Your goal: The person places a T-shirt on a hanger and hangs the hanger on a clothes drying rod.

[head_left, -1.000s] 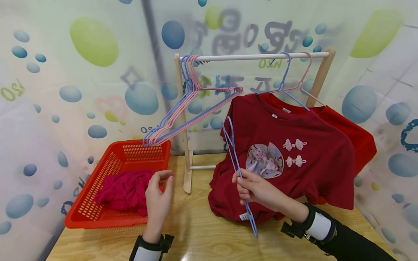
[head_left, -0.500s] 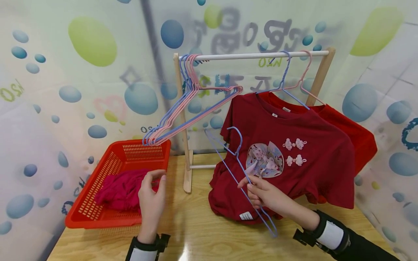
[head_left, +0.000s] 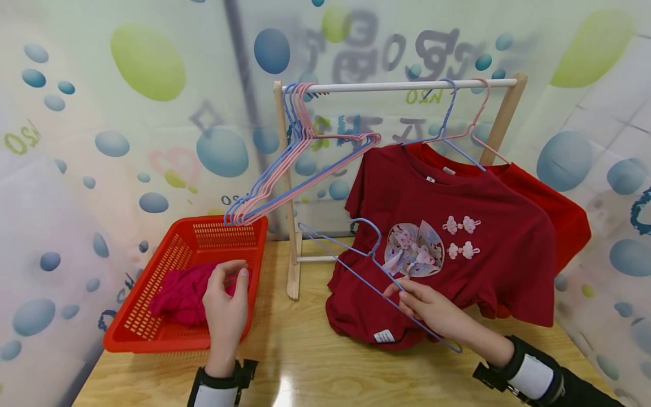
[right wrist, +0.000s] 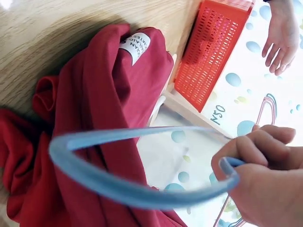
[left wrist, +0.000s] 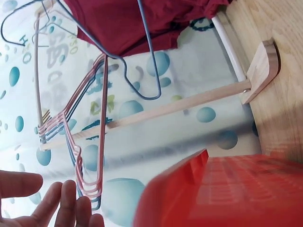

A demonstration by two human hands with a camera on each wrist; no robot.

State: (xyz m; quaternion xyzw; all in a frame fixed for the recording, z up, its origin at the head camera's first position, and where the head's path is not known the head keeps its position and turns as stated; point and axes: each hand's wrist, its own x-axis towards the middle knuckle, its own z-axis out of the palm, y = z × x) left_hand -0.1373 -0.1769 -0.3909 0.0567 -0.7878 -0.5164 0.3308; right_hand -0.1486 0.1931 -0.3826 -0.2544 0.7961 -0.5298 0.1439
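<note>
My right hand (head_left: pixel 429 305) grips a blue clothes hanger (head_left: pixel 356 275) by one side, in front of the dark red T-shirt (head_left: pixel 488 265). The hanger tilts, its hook up and its far end pointing left. In the right wrist view the fingers (right wrist: pixel 258 146) curl round the blue wire. My left hand (head_left: pixel 226 308) hovers over the right side of the red basket (head_left: pixel 119 333), fingers bent and holding nothing. Behind it, a crumpled magenta garment (head_left: pixel 180 297) lies in the basket, partly hidden by the hand.
A rack with a white rail (head_left: pixel 366 87) and wooden legs (head_left: pixel 293 277) stands on the wooden table (head_left: pixel 285 362). Several pink and blue hangers (head_left: pixel 264 189) hang at its left end. Behind the dark red T-shirt hangs a brighter red shirt (head_left: pixel 564 220).
The blue hanger has turned from nearly edge-on to a broader, slanted view, its hook lower. My right hand moved right and slightly down; my left hand drifted left over the basket.
</note>
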